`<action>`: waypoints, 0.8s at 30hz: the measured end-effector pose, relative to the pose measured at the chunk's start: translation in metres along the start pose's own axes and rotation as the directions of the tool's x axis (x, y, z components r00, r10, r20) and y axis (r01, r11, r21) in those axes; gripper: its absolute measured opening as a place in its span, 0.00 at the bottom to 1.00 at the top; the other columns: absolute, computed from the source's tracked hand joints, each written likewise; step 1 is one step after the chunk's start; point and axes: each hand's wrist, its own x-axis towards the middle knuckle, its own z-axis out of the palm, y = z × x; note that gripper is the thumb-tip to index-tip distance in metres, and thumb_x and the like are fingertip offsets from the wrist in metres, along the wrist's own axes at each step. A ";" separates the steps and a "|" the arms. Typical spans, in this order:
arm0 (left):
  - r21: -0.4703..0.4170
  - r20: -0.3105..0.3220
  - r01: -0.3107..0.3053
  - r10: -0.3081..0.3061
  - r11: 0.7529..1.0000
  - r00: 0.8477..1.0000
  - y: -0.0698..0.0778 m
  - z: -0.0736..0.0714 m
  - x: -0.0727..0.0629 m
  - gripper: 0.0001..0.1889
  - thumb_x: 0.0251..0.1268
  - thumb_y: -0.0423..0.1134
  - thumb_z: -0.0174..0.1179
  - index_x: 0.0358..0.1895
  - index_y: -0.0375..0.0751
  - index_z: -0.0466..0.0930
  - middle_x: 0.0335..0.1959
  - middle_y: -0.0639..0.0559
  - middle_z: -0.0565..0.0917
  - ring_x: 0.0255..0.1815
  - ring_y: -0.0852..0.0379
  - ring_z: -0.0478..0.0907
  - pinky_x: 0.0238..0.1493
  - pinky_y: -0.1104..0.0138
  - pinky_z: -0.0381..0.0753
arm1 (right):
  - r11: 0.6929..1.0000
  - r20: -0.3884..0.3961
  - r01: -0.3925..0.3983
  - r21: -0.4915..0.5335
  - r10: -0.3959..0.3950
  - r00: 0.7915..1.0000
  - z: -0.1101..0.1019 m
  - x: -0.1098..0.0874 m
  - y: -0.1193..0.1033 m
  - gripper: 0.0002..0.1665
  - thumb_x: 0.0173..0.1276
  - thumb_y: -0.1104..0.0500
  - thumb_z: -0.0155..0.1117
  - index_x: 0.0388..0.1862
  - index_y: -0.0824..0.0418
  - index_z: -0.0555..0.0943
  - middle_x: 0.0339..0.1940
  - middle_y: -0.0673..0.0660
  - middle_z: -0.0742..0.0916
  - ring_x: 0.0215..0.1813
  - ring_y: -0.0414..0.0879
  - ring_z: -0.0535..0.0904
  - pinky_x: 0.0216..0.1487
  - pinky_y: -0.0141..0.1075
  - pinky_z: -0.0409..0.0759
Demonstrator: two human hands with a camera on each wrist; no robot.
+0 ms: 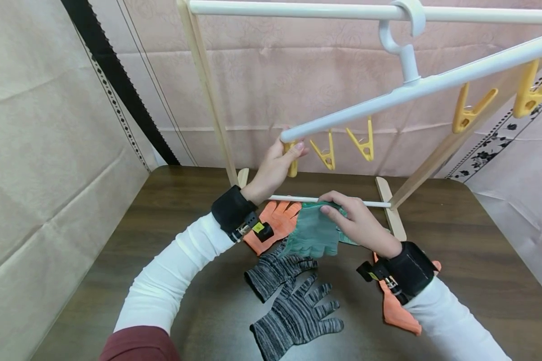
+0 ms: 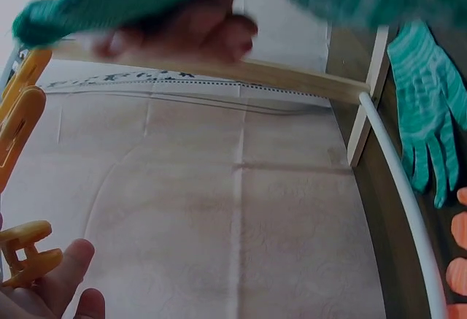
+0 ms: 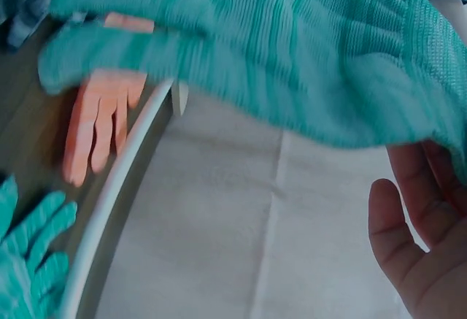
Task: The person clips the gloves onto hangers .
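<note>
My left hand [image 1: 271, 168] grips a yellow clip [image 1: 291, 161] at the near left end of a light-blue hanger [image 1: 352, 113]. That hanger hooks over a white rail and slants across the head view. In my right hand [image 1: 354, 220] is a green knitted glove [image 1: 313, 230], held by its edge with the rest hanging down; it spreads across the top of the right wrist view. A second green glove [image 2: 430, 107] lies on the table behind it, mostly hidden in the head view. Left of it lies an orange glove [image 1: 277, 223], partly covered by my left wrist strap.
Several more yellow clips [image 1: 363, 143] hang along the hanger. The wooden stand [image 1: 208, 90] has a low white crossbar [image 1: 293, 198] near the table [image 1: 198, 281]. Grey-black striped gloves [image 1: 298, 316] lie in front, and another orange glove [image 1: 397, 311] sits under my right forearm.
</note>
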 end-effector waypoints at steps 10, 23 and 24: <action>-0.053 0.028 0.039 -0.038 0.998 0.999 0.021 0.010 -0.014 0.27 0.69 0.33 0.37 0.68 0.35 0.40 0.66 0.36 0.58 0.61 0.43 0.65 0.64 0.60 0.58 | 0.975 0.041 -0.119 0.187 0.114 0.993 0.009 0.026 0.005 0.13 0.68 0.57 0.47 0.47 0.61 0.74 0.32 0.53 0.77 0.24 0.40 0.65 0.28 0.32 0.63; -0.110 0.019 0.061 -0.060 0.992 0.998 0.000 0.006 -0.003 0.30 0.69 0.36 0.40 0.69 0.40 0.37 0.63 0.39 0.63 0.60 0.44 0.66 0.64 0.62 0.58 | 0.896 0.104 -0.230 0.379 0.205 0.973 0.016 0.049 0.012 0.15 0.69 0.59 0.45 0.49 0.67 0.72 0.12 0.49 0.64 0.13 0.40 0.57 0.20 0.32 0.63; -0.110 0.018 0.059 -0.057 0.992 0.998 0.000 0.006 -0.003 0.30 0.69 0.36 0.40 0.69 0.40 0.38 0.63 0.39 0.64 0.60 0.44 0.67 0.64 0.62 0.58 | 0.893 0.105 -0.229 0.388 0.204 0.973 0.016 0.050 0.012 0.15 0.69 0.59 0.45 0.49 0.67 0.72 0.12 0.49 0.64 0.13 0.40 0.57 0.20 0.32 0.64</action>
